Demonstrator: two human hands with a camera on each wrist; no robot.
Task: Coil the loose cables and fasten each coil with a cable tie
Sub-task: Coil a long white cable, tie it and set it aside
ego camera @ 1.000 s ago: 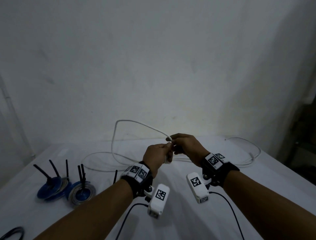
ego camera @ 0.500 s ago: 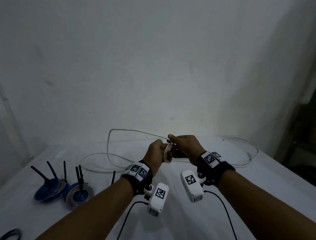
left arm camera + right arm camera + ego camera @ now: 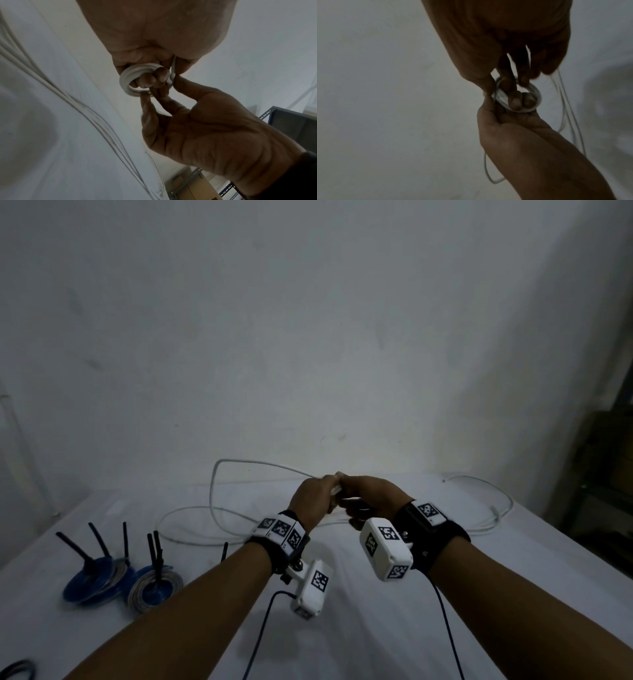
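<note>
head view downward, wrist views close, sharing coil (image 3: 135,79)

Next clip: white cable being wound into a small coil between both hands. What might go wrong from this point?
1. The coil is small and tight, wound around the left hand's fingertips; if that grip loosens, the turns may spring open.
2. Much white cable lies looped loose on the table; pulling it in could tangle it.
3. Both hands are occupied, the right hand pinching the strand, and no loose tie is visible nearby.
</note>
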